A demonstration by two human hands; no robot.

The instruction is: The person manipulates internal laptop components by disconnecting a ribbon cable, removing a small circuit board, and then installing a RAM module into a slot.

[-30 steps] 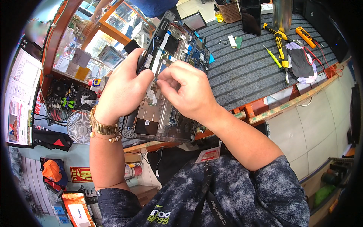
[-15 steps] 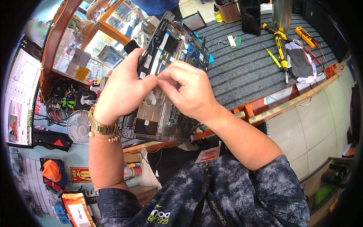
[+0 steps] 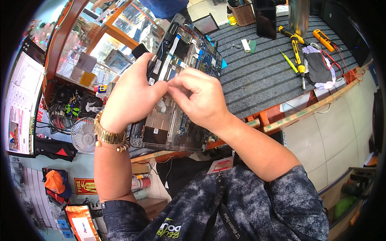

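Note:
An opened laptop base (image 3: 157, 120) is tilted up in front of me, with its circuit board, touchpad underside and a white ribbon cable (image 3: 167, 63) exposed. My left hand (image 3: 130, 94), wearing a gold watch, grips its left side, thumb reaching inward across the frame. Over the middle of the base, my right hand (image 3: 203, 98) is closed in a pinch beside the left thumb tip. Whatever lies between those right fingertips is too small or hidden to name. Part of the base is covered by both hands.
On the grey ribbed mat (image 3: 249, 76) lie a yellow-black screwdriver (image 3: 298, 56), a green pen-like tool (image 3: 288, 61), an orange tester (image 3: 324, 39) and a dark cloth (image 3: 319, 66). A phone (image 3: 265, 18) stands behind. A small white fan (image 3: 83, 135) is at left. Another person's blue clothing shows beyond.
The laptop base has shifted very slightly. Both hands keep nearly the same grip and place. At the top left, the other person's hand has moved up, mostly out of view.

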